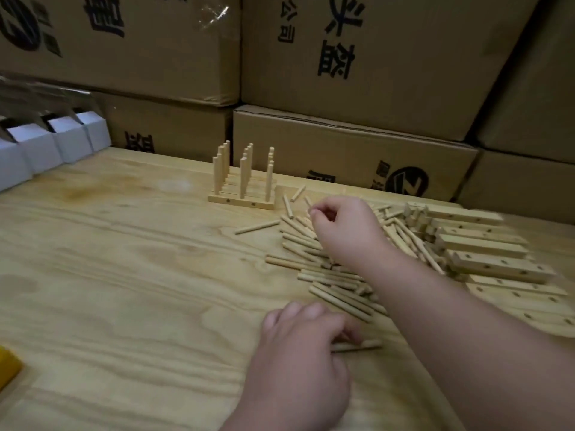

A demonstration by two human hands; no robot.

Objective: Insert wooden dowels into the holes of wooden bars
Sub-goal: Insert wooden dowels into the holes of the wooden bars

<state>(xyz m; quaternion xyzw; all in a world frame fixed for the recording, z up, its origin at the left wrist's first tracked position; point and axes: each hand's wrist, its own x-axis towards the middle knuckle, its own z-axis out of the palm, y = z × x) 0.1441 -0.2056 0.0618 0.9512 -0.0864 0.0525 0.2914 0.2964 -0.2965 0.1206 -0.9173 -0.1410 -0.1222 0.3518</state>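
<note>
1. Several bars (242,194) stood finished at twelve o'clock, dowels upright.
2. Many loose dowels (323,275) and empty bars (497,265) remained at three o'clock.
3. My right hand (345,228) pinched over the pile; my left hand (298,353) gripped one dowel (357,345).

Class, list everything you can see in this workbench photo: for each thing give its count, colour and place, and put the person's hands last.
Finished bars with upright dowels: several packed together, pale wood, far centre of table.
Loose dowels: large pile, pale wood, centre right, under the right arm.
Empty drilled bars: a stack, pale wood, right edge.
Table: one, light wood grain.
Cardboard boxes: several, brown with black print, stacked behind the table.
White cartons: a row, far left.
Yellow object: one, left edge, partly cut off.
Left hand: near centre, grips a dowel lying on the table.
Right hand: over the pile, fingertips pinched; contents unclear.
</note>
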